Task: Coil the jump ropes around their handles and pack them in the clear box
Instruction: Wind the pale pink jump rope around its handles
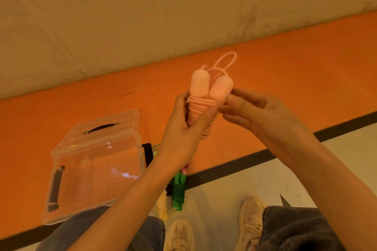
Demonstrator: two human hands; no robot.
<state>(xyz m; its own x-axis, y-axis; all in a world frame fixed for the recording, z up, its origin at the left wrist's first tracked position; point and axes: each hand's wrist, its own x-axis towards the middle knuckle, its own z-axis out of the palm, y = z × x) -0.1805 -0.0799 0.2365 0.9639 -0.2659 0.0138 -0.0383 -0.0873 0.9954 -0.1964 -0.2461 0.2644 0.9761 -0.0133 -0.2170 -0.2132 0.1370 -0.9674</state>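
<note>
Warm orange-amber cast over the whole frame; light is even and moderately dim, source not visible. Soft, faint shadows only, no hard edges. White glare patches on the clear box, well below and left of the fingers; its walls reflect light in streaks. Focus fair around the fingers; the pink rope coils between them read slightly soft. Wide-angle distortion: the black floor line below the fingers runs slanted, and forearms stretch toward the lower edge. Upper wall looks smeared, low in detail.
</note>
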